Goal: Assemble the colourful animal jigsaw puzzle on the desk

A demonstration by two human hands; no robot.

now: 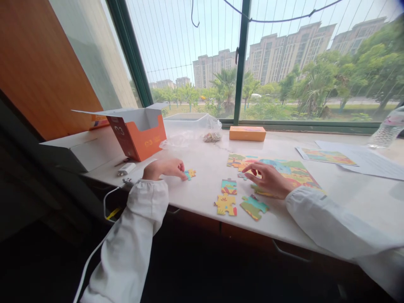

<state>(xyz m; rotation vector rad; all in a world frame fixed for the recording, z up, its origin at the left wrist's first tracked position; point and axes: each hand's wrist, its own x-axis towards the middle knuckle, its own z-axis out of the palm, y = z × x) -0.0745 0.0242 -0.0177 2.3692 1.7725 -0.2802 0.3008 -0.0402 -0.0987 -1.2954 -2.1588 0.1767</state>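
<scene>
My left hand (166, 168) is over the left part of the table, its thumb and fingertips closed at the edge of a small blue and yellow puzzle piece (190, 174). My right hand (269, 180) reaches over the lower left of a partly joined puzzle (296, 170), partly hiding it. Its thumb and index finger pinch at a small greyish-blue puzzle piece (241, 175). Nearer the front edge lie a blue puzzle piece (229, 186), a yellow puzzle piece (226, 204) and a green and blue puzzle piece (253, 207), apart from the joined puzzle.
An open orange box (145, 136) stands at the left, near a white charger (126, 169). Behind are a clear plastic tub (186, 120), a plastic bag (212, 130) and a small orange box (247, 133). A picture card (328, 156), papers and a bottle (388, 128) are on the right.
</scene>
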